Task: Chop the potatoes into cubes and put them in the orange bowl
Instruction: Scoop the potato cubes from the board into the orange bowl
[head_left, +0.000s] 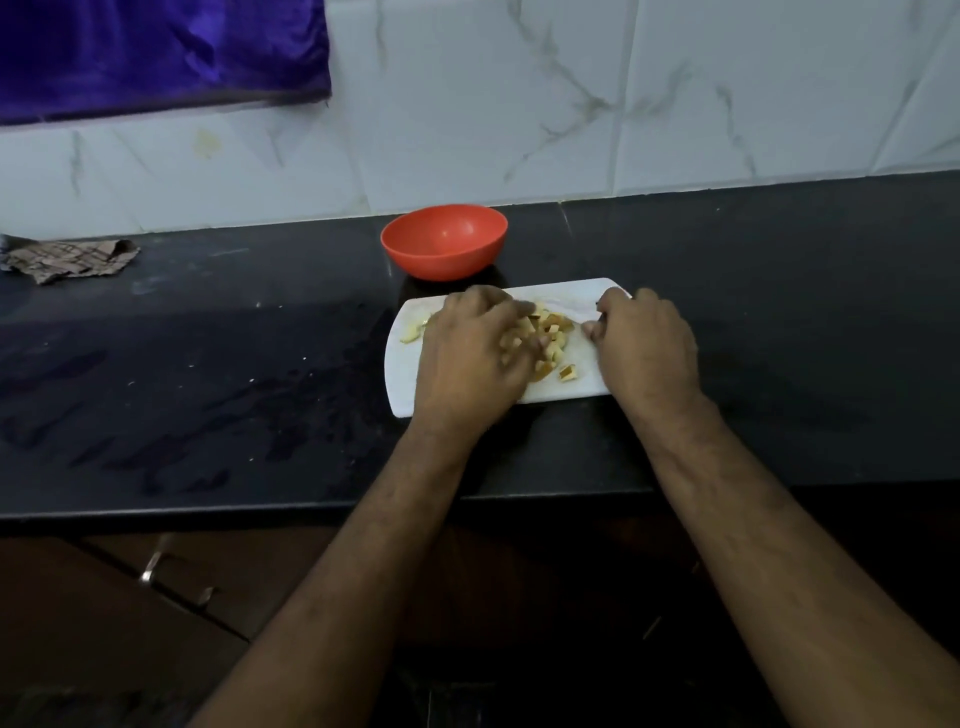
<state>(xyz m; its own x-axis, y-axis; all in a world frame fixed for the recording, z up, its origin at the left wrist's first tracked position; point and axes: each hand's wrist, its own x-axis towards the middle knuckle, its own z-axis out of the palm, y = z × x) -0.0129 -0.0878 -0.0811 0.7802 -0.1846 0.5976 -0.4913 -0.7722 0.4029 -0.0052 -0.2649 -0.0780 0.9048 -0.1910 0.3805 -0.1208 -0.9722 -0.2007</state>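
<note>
A white cutting board (404, 387) lies on the black counter with a heap of pale potato cubes (554, 332) in its middle. My left hand (467, 358) covers the left side of the heap, its fingers curled round some cubes. One stray piece (410, 335) lies near the board's left edge. My right hand (644, 343) is at the board's right end, curled round what looks like a knife handle; only a dark tip (598, 304) shows and the blade is hard to make out. The orange bowl (444, 244) stands just behind the board and looks empty.
A crumpled checked cloth (67, 260) lies at the counter's far left by the tiled wall. A purple fabric (156, 52) hangs at the top left. Below the counter edge is a drawer with a metal handle (176, 577). The counter surface (208, 389) has wet smears.
</note>
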